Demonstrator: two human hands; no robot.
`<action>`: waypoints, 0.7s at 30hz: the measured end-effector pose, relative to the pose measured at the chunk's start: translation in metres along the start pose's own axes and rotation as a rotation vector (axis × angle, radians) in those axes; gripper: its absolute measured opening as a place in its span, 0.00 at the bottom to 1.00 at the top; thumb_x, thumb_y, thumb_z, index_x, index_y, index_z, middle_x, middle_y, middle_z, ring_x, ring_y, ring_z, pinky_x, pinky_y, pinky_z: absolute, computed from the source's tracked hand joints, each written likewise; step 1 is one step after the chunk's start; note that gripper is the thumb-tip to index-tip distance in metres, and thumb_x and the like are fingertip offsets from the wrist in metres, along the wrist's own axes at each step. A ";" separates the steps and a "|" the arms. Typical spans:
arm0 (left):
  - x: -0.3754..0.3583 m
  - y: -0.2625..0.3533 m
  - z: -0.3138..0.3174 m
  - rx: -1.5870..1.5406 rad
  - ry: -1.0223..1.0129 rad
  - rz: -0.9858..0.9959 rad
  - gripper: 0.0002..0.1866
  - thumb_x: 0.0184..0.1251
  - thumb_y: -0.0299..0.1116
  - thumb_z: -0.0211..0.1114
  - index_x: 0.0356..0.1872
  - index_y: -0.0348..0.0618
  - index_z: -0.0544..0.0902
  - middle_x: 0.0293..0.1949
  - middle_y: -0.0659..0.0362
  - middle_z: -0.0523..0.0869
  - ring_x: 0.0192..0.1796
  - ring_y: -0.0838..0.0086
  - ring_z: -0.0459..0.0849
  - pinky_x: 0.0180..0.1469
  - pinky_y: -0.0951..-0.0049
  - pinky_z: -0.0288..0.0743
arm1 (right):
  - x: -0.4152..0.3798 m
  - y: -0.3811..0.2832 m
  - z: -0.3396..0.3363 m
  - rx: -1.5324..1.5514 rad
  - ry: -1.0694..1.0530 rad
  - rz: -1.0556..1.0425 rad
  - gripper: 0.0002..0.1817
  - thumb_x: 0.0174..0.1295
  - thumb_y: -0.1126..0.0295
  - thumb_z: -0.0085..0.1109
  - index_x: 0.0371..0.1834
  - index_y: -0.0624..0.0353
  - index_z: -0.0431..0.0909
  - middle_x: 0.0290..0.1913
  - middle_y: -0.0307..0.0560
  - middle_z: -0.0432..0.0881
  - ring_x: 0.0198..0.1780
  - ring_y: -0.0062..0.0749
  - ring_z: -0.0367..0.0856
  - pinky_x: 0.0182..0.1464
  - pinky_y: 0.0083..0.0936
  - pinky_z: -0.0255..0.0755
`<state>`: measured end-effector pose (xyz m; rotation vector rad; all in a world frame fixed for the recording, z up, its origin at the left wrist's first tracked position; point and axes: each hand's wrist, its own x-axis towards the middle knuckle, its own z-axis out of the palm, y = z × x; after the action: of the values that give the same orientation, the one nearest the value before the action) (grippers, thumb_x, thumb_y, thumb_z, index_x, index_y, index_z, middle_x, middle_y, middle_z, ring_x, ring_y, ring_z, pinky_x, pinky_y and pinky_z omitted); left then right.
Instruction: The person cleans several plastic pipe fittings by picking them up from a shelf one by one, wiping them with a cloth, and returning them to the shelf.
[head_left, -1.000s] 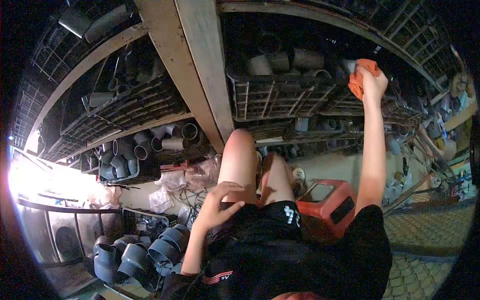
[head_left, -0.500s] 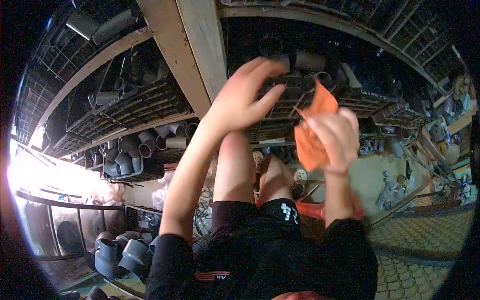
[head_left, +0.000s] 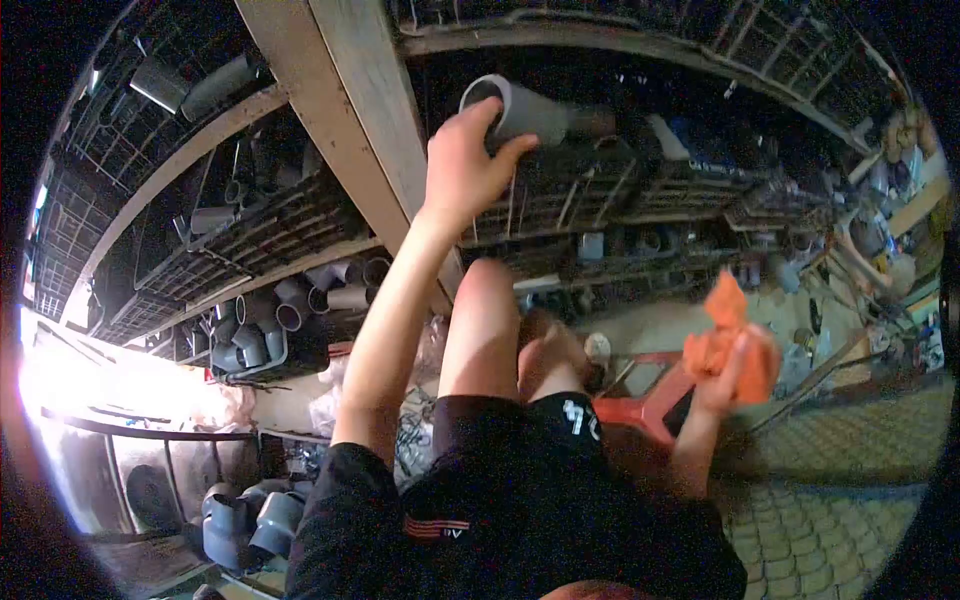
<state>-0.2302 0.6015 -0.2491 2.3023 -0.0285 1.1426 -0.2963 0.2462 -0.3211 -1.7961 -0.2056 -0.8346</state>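
My left hand (head_left: pixel 465 165) is raised to the wire shelf in front of me. It grips a grey plastic pipe fitting (head_left: pixel 535 112) by its wide open end, fingers at the opening and thumb along the underside. The fitting lies tilted on its side, its narrower far end blurred against the dark shelf. Lower and to the right, my right hand (head_left: pixel 733 380) is closed around a crumpled orange cloth (head_left: pixel 728 302), which sticks out above and beside the fingers.
Wire rack shelves (head_left: pixel 570 195) with grey pipe fittings run across the front and left, split by a wooden post (head_left: pixel 345 130). More grey fittings (head_left: pixel 275 522) stand at lower left. A red frame (head_left: pixel 645 410) is beside my legs, and chain-link mesh (head_left: pixel 810 510) lies at lower right.
My left hand has taken hold of the pipe fitting and brought it to the shelf's front. My right hand has moved down and right with the orange cloth.
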 end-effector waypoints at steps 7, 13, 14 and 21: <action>-0.151 0.050 0.001 -0.507 -0.110 0.013 0.23 0.49 0.25 0.69 0.48 0.37 0.75 0.43 0.48 0.81 0.46 0.59 0.81 0.50 0.66 0.74 | 0.025 -0.107 0.124 0.102 -0.631 -0.560 0.29 0.43 0.62 0.70 0.51 0.59 0.77 0.52 0.50 0.79 0.55 0.41 0.78 0.58 0.35 0.69; -0.213 0.060 -0.010 -1.765 -0.059 -0.646 0.48 0.47 0.49 0.69 0.68 0.38 0.56 0.63 0.49 0.68 0.67 0.60 0.67 0.69 0.60 0.59 | -0.044 -0.113 0.126 -0.466 -0.779 -0.378 0.40 0.38 0.46 0.69 0.57 0.49 0.70 0.44 0.44 0.73 0.49 0.42 0.73 0.45 0.45 0.61; -0.230 0.060 -0.009 -1.615 0.017 -0.855 0.54 0.44 0.61 0.63 0.69 0.38 0.54 0.66 0.49 0.65 0.69 0.58 0.64 0.71 0.59 0.55 | -0.055 -0.106 0.122 -0.403 -0.739 -0.456 0.42 0.40 0.43 0.66 0.60 0.49 0.68 0.46 0.47 0.73 0.51 0.45 0.72 0.49 0.49 0.60; -0.290 0.016 0.004 -0.838 -0.571 -0.512 0.33 0.41 0.24 0.73 0.54 0.35 0.71 0.45 0.56 0.83 0.46 0.71 0.82 0.53 0.71 0.75 | -0.026 -0.025 0.030 0.752 -1.051 0.130 0.47 0.56 0.43 0.55 0.74 0.56 0.48 0.68 0.60 0.61 0.69 0.52 0.60 0.68 0.51 0.49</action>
<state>-0.4160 0.5212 -0.4576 1.6410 -0.1031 0.1225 -0.3148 0.2894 -0.3232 -1.3255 -0.9273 0.3447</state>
